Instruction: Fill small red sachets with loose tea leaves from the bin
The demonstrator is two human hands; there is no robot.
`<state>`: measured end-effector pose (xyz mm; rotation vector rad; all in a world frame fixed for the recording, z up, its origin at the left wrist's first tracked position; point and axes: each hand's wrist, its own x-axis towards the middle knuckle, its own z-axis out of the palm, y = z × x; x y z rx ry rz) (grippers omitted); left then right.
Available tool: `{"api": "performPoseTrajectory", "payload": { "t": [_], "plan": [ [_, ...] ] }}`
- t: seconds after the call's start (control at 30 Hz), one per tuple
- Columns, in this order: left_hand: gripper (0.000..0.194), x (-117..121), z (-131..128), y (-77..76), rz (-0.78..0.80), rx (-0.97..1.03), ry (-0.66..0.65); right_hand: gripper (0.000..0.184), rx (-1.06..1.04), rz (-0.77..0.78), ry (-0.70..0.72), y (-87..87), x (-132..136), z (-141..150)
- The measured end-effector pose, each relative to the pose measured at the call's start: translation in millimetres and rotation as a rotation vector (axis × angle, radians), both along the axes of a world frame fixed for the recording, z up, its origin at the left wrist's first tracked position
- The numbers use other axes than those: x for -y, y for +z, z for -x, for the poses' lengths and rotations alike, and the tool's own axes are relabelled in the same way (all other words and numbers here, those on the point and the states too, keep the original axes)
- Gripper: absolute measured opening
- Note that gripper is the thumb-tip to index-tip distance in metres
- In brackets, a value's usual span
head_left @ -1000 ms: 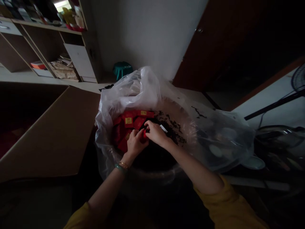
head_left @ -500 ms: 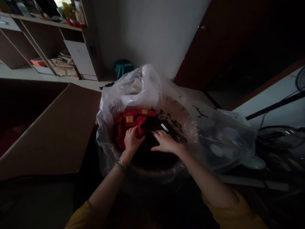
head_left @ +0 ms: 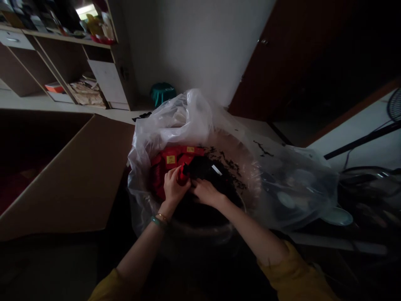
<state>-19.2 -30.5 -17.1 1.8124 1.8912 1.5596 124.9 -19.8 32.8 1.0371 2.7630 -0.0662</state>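
Right hand (head_left: 203,193) pulled back in from the dark pile since half a second ago, now close beside left hand (head_left: 173,188), fingertips nearly meeting at the red packet (head_left: 182,175). Left hand barely shifted, same grip. Camera view tilted slightly, scene otherwise unchanged.

Left hand: fingers curled around red packet, holding it upright-ish at the edge of the loose dark leaves (head_left: 206,171). Green bangle (head_left: 156,220) and thin gold one on that wrist.

Right hand: palm down on the dark leaves, fingers bent toward the packet opening; pinching something or just resting — cannot tell, too dark.

Packet location: inside the big round basin (head_left: 200,228) lined with clear plastic bag (head_left: 175,121), left of centre, just in front of a stack of more red packets (head_left: 171,161) with yellow labels. Small white strip (head_left: 216,169) lying on the leaves just beyond right hand.

Surroundings: cardboard box flap (head_left: 69,175) to the left, shelving (head_left: 62,75) with papers behind it, teal stool (head_left: 162,93) by the wall, fan stand (head_left: 363,140) far right. Yellow sleeves (head_left: 294,276) on both arms.
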Motion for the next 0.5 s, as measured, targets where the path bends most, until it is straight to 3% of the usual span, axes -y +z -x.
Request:
{"api": "performPoseTrajectory", "payload": {
  "t": [0.1, 0.3, 0.4, 0.5],
  "plan": [
    [0.051, 0.3, -0.3, 0.0, 0.030, -0.017, -0.050, 0.027, -0.111, 0.023, -0.095, 10.3, -6.7, -19.3],
    [0.050, 0.6, -1.9, 1.5, 0.039, -0.051, -0.122, 0.020, -0.779, 0.075, -0.332, 49.2, -36.3, -39.6],
    [0.049, 0.1, -2.3, 0.8, 0.044, -0.072, -0.127, 0.020, -0.850, 0.195, -0.345, 65.8, -42.5, -27.0],
    [0.050, -0.8, -1.7, -1.6, 0.038, -0.081, -0.127, 0.020, -0.820, 0.251, -0.327, 70.5, -42.1, -8.4]
  ]
}}
